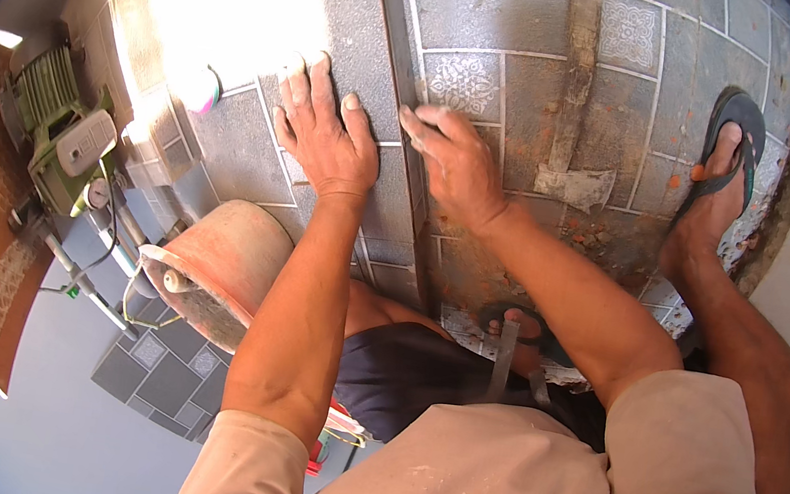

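Observation:
My left hand (pixel 327 141) lies flat on a grey patterned tile surface (pixel 386 200), its fingers spread and pointing away from me. My right hand (pixel 457 167) is just to the right, across a long thin dark edge (pixel 408 138). Its fingers are loosely bent and apart, with the tips at or close to that edge; whether they touch it I cannot tell. Nothing shows in either hand. To the right of my right hand lies a hatchet-like tool with a wooden handle (pixel 576 80) and a flat, whitish-crusted metal head (pixel 575 185).
A dirty orange bucket (pixel 232 242) lies tilted beside my left forearm. At the left stand a green motor pump (pixel 65 115), a gauge (pixel 96 194) and pipes. My sandalled foot (pixel 721 187) rests at the right. Reddish crumbs (pixel 590 236) litter the tiles; strong sunlight washes out the upper left.

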Action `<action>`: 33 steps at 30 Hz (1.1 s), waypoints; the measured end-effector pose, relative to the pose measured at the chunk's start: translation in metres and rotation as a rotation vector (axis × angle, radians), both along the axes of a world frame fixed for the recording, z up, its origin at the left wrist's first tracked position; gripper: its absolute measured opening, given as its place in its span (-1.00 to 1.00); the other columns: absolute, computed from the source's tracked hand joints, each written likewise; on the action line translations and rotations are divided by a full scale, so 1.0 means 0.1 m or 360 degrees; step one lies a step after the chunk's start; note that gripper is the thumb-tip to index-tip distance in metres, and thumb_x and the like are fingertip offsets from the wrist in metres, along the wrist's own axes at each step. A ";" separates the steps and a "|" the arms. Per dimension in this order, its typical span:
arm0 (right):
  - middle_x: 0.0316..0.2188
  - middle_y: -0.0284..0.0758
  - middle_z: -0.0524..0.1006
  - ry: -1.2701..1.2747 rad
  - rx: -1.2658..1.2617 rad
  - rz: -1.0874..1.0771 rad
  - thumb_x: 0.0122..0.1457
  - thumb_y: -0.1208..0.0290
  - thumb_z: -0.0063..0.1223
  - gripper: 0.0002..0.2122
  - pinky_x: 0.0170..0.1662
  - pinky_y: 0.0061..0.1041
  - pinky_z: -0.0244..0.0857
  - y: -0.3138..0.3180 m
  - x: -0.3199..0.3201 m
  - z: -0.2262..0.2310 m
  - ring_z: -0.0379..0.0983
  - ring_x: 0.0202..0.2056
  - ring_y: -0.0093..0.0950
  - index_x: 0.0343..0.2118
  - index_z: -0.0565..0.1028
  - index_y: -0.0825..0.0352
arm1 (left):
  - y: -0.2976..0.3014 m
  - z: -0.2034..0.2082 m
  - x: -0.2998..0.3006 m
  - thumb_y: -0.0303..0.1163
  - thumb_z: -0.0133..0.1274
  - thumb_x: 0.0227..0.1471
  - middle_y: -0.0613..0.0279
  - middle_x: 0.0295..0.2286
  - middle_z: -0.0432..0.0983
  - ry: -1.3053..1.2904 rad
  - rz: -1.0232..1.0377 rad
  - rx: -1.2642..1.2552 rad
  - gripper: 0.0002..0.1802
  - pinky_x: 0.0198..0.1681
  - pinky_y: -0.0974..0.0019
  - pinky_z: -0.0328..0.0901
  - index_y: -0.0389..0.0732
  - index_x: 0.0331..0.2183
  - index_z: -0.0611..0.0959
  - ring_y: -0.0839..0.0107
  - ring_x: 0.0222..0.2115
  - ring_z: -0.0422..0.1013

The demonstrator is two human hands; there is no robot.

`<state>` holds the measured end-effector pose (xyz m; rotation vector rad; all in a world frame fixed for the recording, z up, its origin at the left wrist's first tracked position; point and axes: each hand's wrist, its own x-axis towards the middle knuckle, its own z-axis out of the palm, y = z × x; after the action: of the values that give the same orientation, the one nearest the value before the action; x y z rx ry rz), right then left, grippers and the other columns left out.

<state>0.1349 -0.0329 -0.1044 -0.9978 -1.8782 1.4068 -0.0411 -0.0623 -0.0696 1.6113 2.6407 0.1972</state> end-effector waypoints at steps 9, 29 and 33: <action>0.05 -0.02 0.51 0.0059 -0.0627 -0.0290 0.33 0.57 -0.02 -0.66 0.15 -0.29 0.38 -0.45 0.00 0.31 0.52 0.03 -0.06 0.14 0.50 0.50 | 0.01 0.12 -0.09 -0.10 -0.12 0.30 -0.01 0.35 0.21 -0.0021 0.0019 0.0014 -0.34 0.44 -0.21 -0.24 -0.01 0.37 0.36 0.03 0.42 0.00; 0.25 0.31 0.23 -0.1575 -0.0308 -0.0415 0.35 0.34 0.00 -0.22 0.24 0.04 0.28 0.69 0.77 0.28 0.37 0.16 0.24 0.46 -0.14 0.55 | 0.00 0.20 -0.01 -0.02 -0.11 0.31 0.40 0.48 -0.09 -0.0141 0.0168 -0.0090 -0.29 0.49 -0.10 -0.30 0.32 0.43 0.19 0.31 0.48 -0.17; 0.23 0.34 0.26 -0.1392 -0.0126 -0.0435 0.36 0.32 -0.06 -0.22 0.23 0.01 0.30 0.70 0.67 0.46 0.40 0.13 0.23 0.45 -0.18 0.60 | -0.11 0.24 -0.07 0.01 -0.13 0.33 0.42 0.49 -0.13 -0.0124 0.0216 -0.0104 -0.30 0.50 -0.05 -0.32 0.34 0.43 0.18 0.34 0.49 -0.22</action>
<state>0.2014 0.0370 -0.0589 -2.0555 -2.1256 0.9418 -0.0483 -0.0732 -0.0452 1.3773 2.6689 0.1726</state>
